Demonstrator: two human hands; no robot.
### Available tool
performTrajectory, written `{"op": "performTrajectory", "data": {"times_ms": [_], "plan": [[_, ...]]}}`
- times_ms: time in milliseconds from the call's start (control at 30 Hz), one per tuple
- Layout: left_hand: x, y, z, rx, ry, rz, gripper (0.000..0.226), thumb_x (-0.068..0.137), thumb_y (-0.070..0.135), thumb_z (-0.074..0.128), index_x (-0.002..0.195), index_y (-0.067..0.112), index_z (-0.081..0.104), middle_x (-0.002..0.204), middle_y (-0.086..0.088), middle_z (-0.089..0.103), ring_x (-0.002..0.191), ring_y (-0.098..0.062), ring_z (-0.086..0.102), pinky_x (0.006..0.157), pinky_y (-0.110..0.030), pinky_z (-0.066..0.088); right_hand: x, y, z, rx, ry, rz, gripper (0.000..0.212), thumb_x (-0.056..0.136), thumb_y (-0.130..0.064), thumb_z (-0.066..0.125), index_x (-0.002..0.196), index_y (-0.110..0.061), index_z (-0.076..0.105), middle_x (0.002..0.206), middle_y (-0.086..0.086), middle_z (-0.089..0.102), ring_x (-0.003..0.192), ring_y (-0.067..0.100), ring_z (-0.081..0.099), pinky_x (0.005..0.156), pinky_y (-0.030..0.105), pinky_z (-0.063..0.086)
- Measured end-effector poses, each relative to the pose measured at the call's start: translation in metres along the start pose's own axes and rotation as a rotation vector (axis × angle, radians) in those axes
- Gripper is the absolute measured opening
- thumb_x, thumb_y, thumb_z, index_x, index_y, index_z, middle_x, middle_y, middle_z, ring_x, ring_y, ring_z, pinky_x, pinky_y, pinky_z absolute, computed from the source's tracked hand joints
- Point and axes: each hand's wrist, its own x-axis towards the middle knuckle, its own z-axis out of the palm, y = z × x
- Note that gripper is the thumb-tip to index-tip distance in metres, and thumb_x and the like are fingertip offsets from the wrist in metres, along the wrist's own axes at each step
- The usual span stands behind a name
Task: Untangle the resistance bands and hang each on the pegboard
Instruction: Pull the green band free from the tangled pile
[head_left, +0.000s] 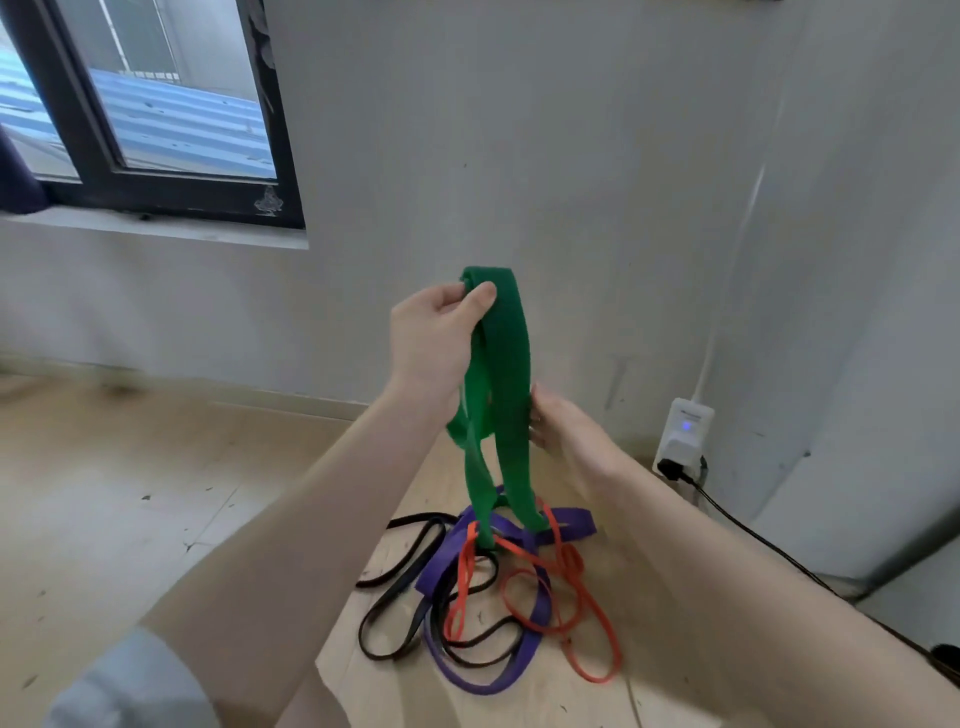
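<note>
A wide green band (506, 364) is lifted upright above the floor. My left hand (436, 343) pinches its top fold between thumb and fingers. My right hand (561, 426) touches the band's right edge lower down; I cannot see its fingers behind the band. The band's lower end still runs into a tangle on the floor: a purple band (540, 608), a thin orange band (587, 613) and a thin black band (395, 597). No pegboard is in view.
The tangle lies on a pale sheet (597, 691) on the wooden floor. A grey wall stands right behind it. A white plug-in device (685, 431) with a black cable (769, 545) sits at the wall to the right. A window (156, 104) is upper left.
</note>
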Motion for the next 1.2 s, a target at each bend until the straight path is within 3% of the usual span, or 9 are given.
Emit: {"op": "performTrajectory", "data": {"times_ms": [167, 367, 467, 567, 700, 800, 1000, 1067, 1200], "plan": [[0.015, 0.018, -0.003, -0.138, 0.026, -0.148, 0.013, 0.087, 0.015, 0.064, 0.076, 0.01, 0.065, 0.081, -0.008, 0.069, 0.077, -0.021, 0.065, 0.081, -0.035, 0.056, 0.007, -0.006, 0.01, -0.192, -0.09, -0.07, 0.046, 0.099, -0.01, 0.039, 0.122, -0.05, 0.04, 0.128, -0.023, 0.049, 0.115, -0.011, 0.047, 0.088, 0.007, 0.041], [0.025, 0.027, -0.007, -0.253, 0.022, -0.23, 0.012, 0.086, 0.016, 0.066, 0.085, 0.004, 0.063, 0.082, -0.008, 0.068, 0.071, -0.018, 0.066, 0.069, -0.029, 0.059, 0.024, -0.016, 0.021, -0.21, -0.081, -0.136, 0.024, 0.101, -0.015, 0.037, 0.109, -0.023, 0.057, 0.103, 0.001, 0.062, 0.092, 0.006, 0.057, 0.083, 0.017, 0.047], [0.032, 0.023, -0.018, -0.292, 0.026, -0.217, 0.015, 0.092, 0.018, 0.058, 0.092, 0.003, 0.061, 0.094, -0.01, 0.069, 0.081, -0.017, 0.068, 0.074, -0.028, 0.057, 0.028, -0.016, 0.022, -0.277, 0.076, -0.128, 0.018, 0.097, -0.015, 0.047, 0.101, -0.01, 0.064, 0.093, 0.002, 0.066, 0.084, 0.014, 0.061, 0.081, 0.028, 0.049], [0.03, -0.009, -0.026, -0.085, -0.051, -0.274, 0.04, 0.099, 0.036, 0.039, 0.122, 0.007, 0.053, 0.123, -0.006, 0.061, 0.109, -0.016, 0.059, 0.095, -0.032, 0.045, 0.028, -0.026, 0.027, -0.13, 0.289, -0.102, 0.014, 0.093, -0.015, 0.055, 0.098, -0.013, 0.068, 0.085, -0.005, 0.069, 0.078, 0.012, 0.065, 0.069, 0.021, 0.051], [0.002, -0.074, -0.028, 0.036, -0.151, -0.427, 0.045, 0.097, 0.043, 0.04, 0.118, 0.008, 0.058, 0.11, -0.005, 0.067, 0.1, -0.017, 0.063, 0.089, -0.031, 0.048, 0.043, -0.04, 0.034, 0.165, 0.502, 0.029, 0.017, 0.09, -0.015, 0.06, 0.075, -0.005, 0.061, 0.072, 0.007, 0.062, 0.068, 0.021, 0.06, 0.06, 0.027, 0.052], [-0.024, -0.101, -0.031, 0.18, -0.251, -0.212, 0.022, 0.092, 0.026, 0.056, 0.109, 0.013, 0.061, 0.101, -0.002, 0.07, 0.097, -0.016, 0.066, 0.083, -0.028, 0.052, 0.05, -0.036, 0.039, 0.234, 0.517, 0.123, 0.017, 0.087, -0.015, 0.065, 0.074, -0.004, 0.06, 0.078, 0.01, 0.064, 0.076, 0.027, 0.063, 0.067, 0.033, 0.054], [-0.027, -0.09, -0.027, 0.167, -0.103, -0.032, 0.019, 0.084, 0.009, 0.066, 0.093, 0.023, 0.058, 0.091, 0.0, 0.07, 0.086, -0.014, 0.068, 0.077, -0.027, 0.055, 0.046, -0.043, 0.03, 0.468, 0.446, 0.066, 0.016, 0.091, -0.014, 0.058, 0.078, -0.005, 0.06, 0.052, 0.0, 0.063, 0.054, 0.011, 0.062, 0.058, 0.023, 0.056], [-0.024, -0.073, -0.023, 0.153, -0.147, 0.041, 0.018, 0.084, 0.006, 0.065, 0.092, 0.022, 0.06, 0.089, 0.001, 0.07, 0.082, -0.01, 0.068, 0.075, -0.024, 0.055, 0.041, -0.042, 0.022, 0.458, 0.353, -0.03, 0.024, 0.097, -0.023, 0.048, 0.087, -0.005, 0.061, 0.061, -0.001, 0.069, 0.058, 0.007, 0.065, 0.058, 0.019, 0.053], [-0.006, -0.029, -0.013, 0.068, -0.124, 0.056, 0.006, 0.088, 0.009, 0.061, 0.09, 0.014, 0.064, 0.086, -0.004, 0.069, 0.077, -0.014, 0.065, 0.07, -0.024, 0.056, 0.018, -0.009, -0.002, -0.081, 0.055, -0.056, 0.056, 0.094, -0.054, 0.026, 0.116, -0.017, 0.062, 0.123, 0.0, 0.064, 0.118, 0.011, 0.056, 0.104, 0.028, 0.037]]}}
